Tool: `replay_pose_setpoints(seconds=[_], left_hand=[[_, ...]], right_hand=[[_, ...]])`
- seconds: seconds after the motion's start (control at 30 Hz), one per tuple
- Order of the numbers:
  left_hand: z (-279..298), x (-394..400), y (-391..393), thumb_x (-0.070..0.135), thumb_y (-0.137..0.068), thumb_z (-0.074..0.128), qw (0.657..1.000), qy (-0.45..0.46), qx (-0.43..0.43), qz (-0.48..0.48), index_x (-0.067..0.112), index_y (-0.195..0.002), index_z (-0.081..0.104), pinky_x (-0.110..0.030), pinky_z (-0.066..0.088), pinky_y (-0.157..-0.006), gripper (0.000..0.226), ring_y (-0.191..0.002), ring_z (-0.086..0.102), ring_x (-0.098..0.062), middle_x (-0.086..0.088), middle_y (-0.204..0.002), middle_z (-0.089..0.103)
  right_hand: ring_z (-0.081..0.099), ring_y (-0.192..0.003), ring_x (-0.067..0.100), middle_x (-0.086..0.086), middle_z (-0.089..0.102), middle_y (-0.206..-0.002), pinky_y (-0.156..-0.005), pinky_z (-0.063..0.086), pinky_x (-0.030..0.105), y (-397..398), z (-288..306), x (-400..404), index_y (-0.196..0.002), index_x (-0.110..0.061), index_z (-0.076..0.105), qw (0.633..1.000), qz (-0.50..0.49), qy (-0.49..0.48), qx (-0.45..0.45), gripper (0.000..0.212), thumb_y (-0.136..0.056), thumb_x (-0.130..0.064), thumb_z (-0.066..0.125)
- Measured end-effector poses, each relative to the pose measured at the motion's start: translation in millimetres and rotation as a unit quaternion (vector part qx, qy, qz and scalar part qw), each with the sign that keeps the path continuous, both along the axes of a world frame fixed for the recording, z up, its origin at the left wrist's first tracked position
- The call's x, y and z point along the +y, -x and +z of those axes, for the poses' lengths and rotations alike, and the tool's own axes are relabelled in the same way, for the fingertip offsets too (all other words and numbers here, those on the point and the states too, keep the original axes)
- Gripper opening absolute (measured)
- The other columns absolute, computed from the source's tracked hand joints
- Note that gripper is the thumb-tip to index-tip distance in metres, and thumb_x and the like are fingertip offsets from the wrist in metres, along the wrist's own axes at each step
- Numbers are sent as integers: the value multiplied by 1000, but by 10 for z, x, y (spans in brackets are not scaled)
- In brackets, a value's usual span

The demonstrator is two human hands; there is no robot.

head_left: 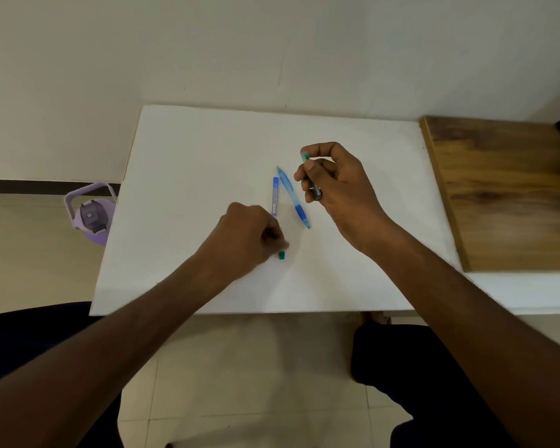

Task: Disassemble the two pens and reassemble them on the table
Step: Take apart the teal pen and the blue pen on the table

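Observation:
A blue translucent pen (293,197) lies slanted on the white table (191,163). Beside it, to the left, lies a thin blue-and-white refill (275,196). My right hand (335,179) is raised above the table just right of the blue pen, fingers closed on a green pen barrel (309,174) whose green end sticks out above the thumb. My left hand (249,236) rests on the table below the refill, fingertips pinched on a small green pen part (282,255) that touches the surface. What else the left fist hides cannot be seen.
A wooden board (505,195) lies on the table's right side. On the floor by the table's left edge stands a purple water bottle (93,215). A wall runs behind the table. My knees sit below the front edge.

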State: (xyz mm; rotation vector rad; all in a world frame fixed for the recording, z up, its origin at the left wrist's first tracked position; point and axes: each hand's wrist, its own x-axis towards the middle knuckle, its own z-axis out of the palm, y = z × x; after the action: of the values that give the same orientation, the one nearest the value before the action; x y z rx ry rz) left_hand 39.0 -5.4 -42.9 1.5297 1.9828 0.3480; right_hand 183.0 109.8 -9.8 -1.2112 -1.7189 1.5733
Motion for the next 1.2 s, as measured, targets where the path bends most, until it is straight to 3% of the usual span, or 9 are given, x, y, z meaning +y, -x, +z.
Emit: replay_pose_setpoints(seconds=[0.07, 0.1, 0.17, 0.23, 0.3, 0.4, 0.57, 0.87, 1.2], left_hand=[[32, 30, 88, 42, -102, 66, 986, -73, -115, 99, 20, -107, 82, -19, 60, -79, 27, -77, 74, -10, 4, -97, 82], [56, 62, 118, 46, -105, 59, 950, -104, -235, 179, 19, -109, 82, -22, 63, -81, 36, -82, 78, -11, 3, -97, 83], [121, 133, 149, 58, -108, 44, 780, -128, -532, 302, 11, -119, 78, -31, 63, -92, 59, -98, 79, -17, -6, -108, 82], [157, 150, 127, 72, -103, 33, 604, -128, -725, 305, 3, -136, 68, -38, 54, -109, 84, -119, 73, -24, -14, -130, 74], [165, 140, 99, 82, -97, 24, 522, -140, -802, 256, 1, -150, 54, -43, 41, -122, 101, -141, 58, -28, -16, -150, 61], [166, 141, 67, 87, -94, 17, 455, -165, -850, 206, 2, -156, 45, -42, 36, -125, 109, -150, 48, -29, -16, -159, 52], [112, 128, -5, 87, -94, 13, 425, -185, -868, 176, 2, -153, 48, -41, 40, -122, 109, -142, 57, -27, -14, -154, 57], [78, 135, 1, 83, -97, 14, 441, -194, -856, 188, 1, -148, 53, -45, 29, -124, 104, -137, 61, -27, -15, -149, 61], [117, 138, -71, 81, -98, 13, 477, -176, -837, 202, -1, -149, 49, -42, 46, -116, 103, -129, 67, -28, -16, -141, 67]], right_hand=[[62, -72, 7, -2, 74, -85, -73, 54, 26, 6, 29, -24, -118, -15, 65, 1000, 4, 2, 12, 16, -108, -12, 53], [62, -71, 8, -3, 74, -85, -72, 53, 26, 6, 50, -44, -117, -17, 66, 1000, 12, -8, 14, 15, -107, -14, 55], [66, -70, 14, -1, 75, -86, -70, 53, 27, 15, 108, -119, -111, -21, 68, 997, 42, -60, 2, 9, -103, -21, 63], [71, -78, 21, 1, 75, -87, -73, 58, 31, 49, 167, -239, -105, -22, 68, 987, 89, -131, -25, 4, -101, -24, 67], [72, -82, 12, -7, 76, -90, -77, 58, 22, 101, 211, -354, -102, -21, 70, 966, 141, -210, -59, 4, -99, -22, 71], [61, -81, 6, -2, 74, -98, -76, 42, 4, 147, 297, -451, -105, -13, 76, 906, 207, -337, -152, 10, -96, -18, 75], [64, -94, 13, 4, 75, -111, -83, 39, 8, 213, 499, -447, -118, -16, 79, 860, 274, -364, -229, 23, -96, -21, 74], [62, -91, 9, 1, 77, -113, -88, 38, 13, 242, 575, -396, -120, -20, 79, 858, 284, -360, -230, 26, -94, -24, 78], [71, -85, 21, 6, 78, -107, -81, 49, 25, 171, 470, -380, -110, -13, 83, 833, 294, -412, -222, 22, -87, -12, 82]])
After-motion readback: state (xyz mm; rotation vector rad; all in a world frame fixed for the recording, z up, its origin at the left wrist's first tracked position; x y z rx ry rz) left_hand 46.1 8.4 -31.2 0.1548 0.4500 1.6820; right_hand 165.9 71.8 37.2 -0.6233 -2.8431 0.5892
